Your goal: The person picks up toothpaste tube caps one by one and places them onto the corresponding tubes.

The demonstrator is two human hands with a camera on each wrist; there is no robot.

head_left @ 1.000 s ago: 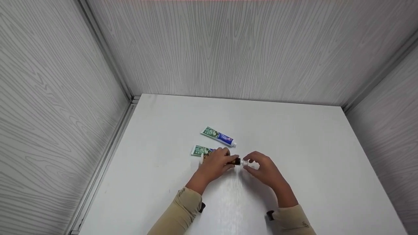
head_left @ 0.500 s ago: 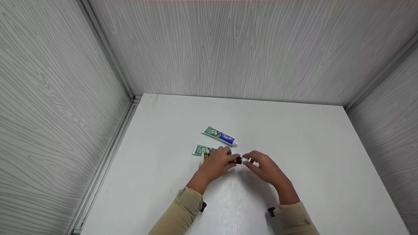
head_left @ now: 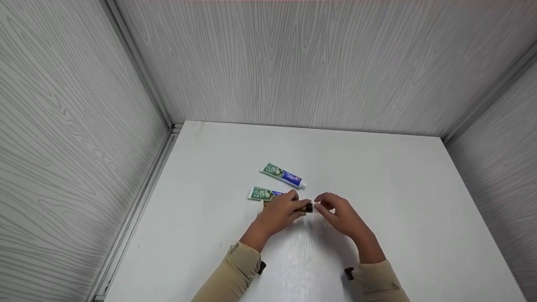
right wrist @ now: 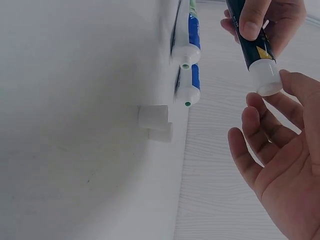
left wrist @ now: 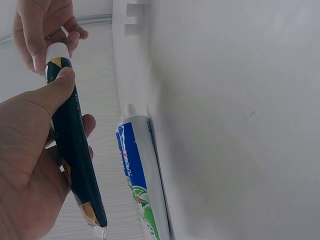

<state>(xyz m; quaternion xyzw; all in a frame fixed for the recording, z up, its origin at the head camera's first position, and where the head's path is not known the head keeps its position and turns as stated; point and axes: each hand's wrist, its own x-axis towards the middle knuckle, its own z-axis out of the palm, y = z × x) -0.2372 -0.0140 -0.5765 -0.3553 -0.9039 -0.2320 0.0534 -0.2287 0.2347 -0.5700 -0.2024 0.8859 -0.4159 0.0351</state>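
Note:
My left hand (head_left: 279, 212) grips a dark green toothpaste tube (left wrist: 75, 135) with gold patches, thumb on top near its capped end and fingers underneath. The white cap (right wrist: 265, 77) is on that end, pointing toward my right hand (head_left: 342, 216). In the right wrist view, my right thumb and index fingertip pinch this cap from two sides, while the other fingers stay loosely bent below. Just beyond my left hand lies a green-and-blue toothpaste tube (head_left: 265, 193), partly covered by the fingers. A matching tube (head_left: 283, 175) lies farther back. Both show bare nozzles in the right wrist view.
Two white caps (right wrist: 153, 116) stand close together on the white tabletop (head_left: 377, 176), near the uncapped nozzles. Grey wood-grain panels (head_left: 293, 63) rise behind the table and on both sides.
My right thumb and index fingertip have come closer together around the cap, so less white shows. My left hand keeps hold of the dark tube, which has shifted slightly.

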